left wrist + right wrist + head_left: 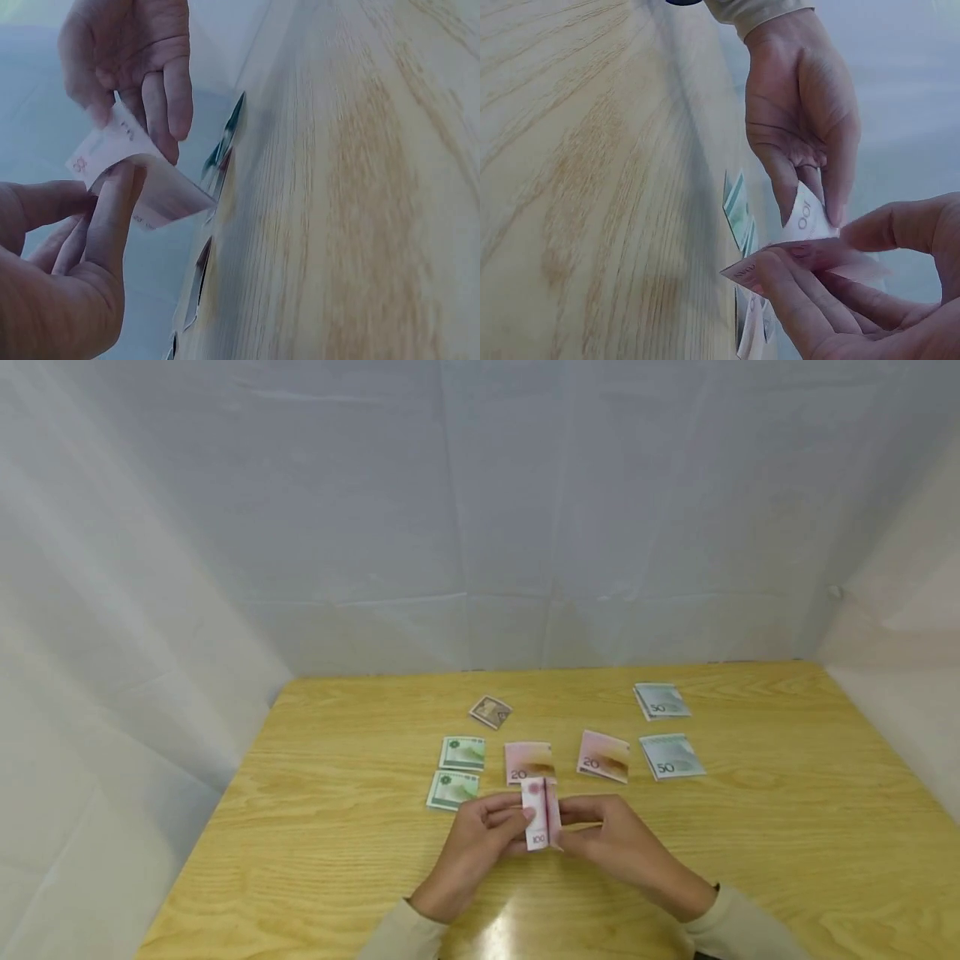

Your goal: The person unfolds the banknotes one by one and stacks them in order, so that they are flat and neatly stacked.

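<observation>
Between both hands is a pink-and-white 100 banknote (535, 814), creased lengthwise and bent upward along its right part. My left hand (483, 837) pinches its left side, the thumb lying on the printed face. My right hand (618, 842) holds the right side, with fingers (799, 296) against one face and the thumb by the edge. In the left wrist view the note (161, 184) curves over the left fingers, raised off the table. Just beyond it lies a folded pink 20 note (528, 760), partly covered by the held one.
Two folded green notes, one above the other (462, 752), lie left on the wooden table (315, 860). A small brown folded note (491, 712) is farther back. Another 20 note (603, 756) and two folded 50 notes (672, 755) lie right. Pale sheeting (510, 527) surrounds the table.
</observation>
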A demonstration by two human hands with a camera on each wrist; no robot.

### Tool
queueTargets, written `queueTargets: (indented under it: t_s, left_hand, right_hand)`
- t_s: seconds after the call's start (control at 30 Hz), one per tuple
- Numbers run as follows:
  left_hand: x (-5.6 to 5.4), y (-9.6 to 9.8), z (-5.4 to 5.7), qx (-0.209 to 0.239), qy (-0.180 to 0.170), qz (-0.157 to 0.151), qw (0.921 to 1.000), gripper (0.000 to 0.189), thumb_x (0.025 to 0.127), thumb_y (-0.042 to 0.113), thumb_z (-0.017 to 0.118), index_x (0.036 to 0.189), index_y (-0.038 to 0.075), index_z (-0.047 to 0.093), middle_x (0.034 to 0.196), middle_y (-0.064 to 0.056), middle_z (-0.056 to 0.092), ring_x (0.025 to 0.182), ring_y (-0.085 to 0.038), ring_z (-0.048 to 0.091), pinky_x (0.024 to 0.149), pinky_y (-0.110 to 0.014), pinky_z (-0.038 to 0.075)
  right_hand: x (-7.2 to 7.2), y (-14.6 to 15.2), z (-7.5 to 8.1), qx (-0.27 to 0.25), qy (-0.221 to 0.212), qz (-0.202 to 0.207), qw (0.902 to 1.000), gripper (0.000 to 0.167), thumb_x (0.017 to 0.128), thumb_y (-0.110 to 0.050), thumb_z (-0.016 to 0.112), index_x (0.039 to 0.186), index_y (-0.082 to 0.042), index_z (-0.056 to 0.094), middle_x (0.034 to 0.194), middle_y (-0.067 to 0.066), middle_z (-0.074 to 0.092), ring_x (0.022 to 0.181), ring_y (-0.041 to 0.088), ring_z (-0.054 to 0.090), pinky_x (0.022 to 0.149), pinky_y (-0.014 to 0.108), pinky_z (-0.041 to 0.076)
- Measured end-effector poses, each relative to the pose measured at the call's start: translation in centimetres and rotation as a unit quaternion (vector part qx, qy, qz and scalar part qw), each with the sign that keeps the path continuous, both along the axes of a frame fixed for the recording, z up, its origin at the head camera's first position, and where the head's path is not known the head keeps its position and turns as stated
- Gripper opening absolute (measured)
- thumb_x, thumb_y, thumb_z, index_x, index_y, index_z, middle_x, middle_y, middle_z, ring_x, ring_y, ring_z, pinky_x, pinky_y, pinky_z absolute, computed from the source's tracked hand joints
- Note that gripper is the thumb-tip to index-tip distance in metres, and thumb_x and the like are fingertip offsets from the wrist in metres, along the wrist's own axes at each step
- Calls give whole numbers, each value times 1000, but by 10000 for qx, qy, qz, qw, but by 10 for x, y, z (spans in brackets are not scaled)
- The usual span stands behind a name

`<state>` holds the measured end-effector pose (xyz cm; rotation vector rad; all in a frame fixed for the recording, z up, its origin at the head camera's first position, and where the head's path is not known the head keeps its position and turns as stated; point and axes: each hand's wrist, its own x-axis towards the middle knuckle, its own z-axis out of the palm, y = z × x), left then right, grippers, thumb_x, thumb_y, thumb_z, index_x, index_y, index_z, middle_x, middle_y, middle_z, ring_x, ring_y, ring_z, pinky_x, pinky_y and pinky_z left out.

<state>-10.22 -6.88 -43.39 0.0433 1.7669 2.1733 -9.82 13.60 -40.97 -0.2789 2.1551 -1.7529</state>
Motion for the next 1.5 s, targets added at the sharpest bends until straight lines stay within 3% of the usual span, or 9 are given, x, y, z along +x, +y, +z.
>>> queueTargets:
  t_s: [0.2,0.5,0.63,0.7,0.83,0.9,1.13,1.33,1.5]
  left_hand:
    - [-1,-4,2,-310,43,143,9994,35,95,7,68,125,-11,62,107,-21,72,89,-24,73,80,-33,64]
    - [-1,-14,4,-854,259,389,9952,32,93,3,69,121,-12,63,99,-21,73,84,-25,73,74,-35,65]
    - [-1,-18,5,-1107,294,410,9926,34,92,3,69,120,-14,62,98,-21,73,82,-26,73,71,-35,66]
    - [-1,-20,4,-1209,291,401,9914,34,92,3,69,120,-15,62,98,-21,73,80,-25,73,70,-35,66]
    - [-3,-23,0,-1320,279,360,9902,35,93,2,69,122,-16,61,97,-19,74,77,-21,72,67,-32,65]
    - [-4,-24,-1,-1353,277,317,9899,36,93,2,69,122,-17,61,96,-18,73,75,-20,72,66,-32,65]
    - [-8,-27,-6,-1483,243,128,9886,32,92,0,69,118,-17,62,92,-17,73,70,-16,70,66,-31,65]
    - [-11,-28,-5,-1790,163,-65,9837,28,91,-1,70,114,-16,64,87,-15,72,65,-14,67,64,-30,65]
    - [-13,-27,-6,-2200,215,-211,9750,25,90,-2,72,110,-16,65,86,-15,72,65,-16,68,64,-31,65]
  right_hand:
    - [0,6,-1,-334,-234,-188,9990,46,87,9,57,131,20,52,114,28,67,95,30,70,80,41,65]
    - [-3,23,-2,-247,-316,-471,9981,31,96,4,58,124,18,57,107,23,66,86,27,70,75,42,65]
    - [-5,31,-5,67,-133,-519,9985,21,94,1,64,110,15,64,100,18,66,81,24,68,69,40,66]
    - [-8,35,-6,435,-59,-624,9971,12,92,-2,68,92,10,65,84,9,63,73,17,63,61,33,63]
    - [-12,42,-8,889,-148,-798,9927,36,89,-5,73,69,-5,43,66,0,40,63,14,46,55,27,51]
    - [-13,45,-10,919,-262,-843,9918,37,88,-4,73,70,-7,41,66,0,39,65,15,45,56,29,53]
    - [-15,49,-15,1239,-421,-863,9876,8,90,-6,72,88,1,69,83,8,63,75,19,60,62,32,60]
    - [-17,53,-22,1374,-437,-815,9862,11,89,-8,76,93,2,73,80,8,66,71,18,62,59,31,60]
    - [-19,56,-31,1182,-348,-540,9909,12,88,-7,77,85,3,70,72,7,65,63,19,66,57,34,64]
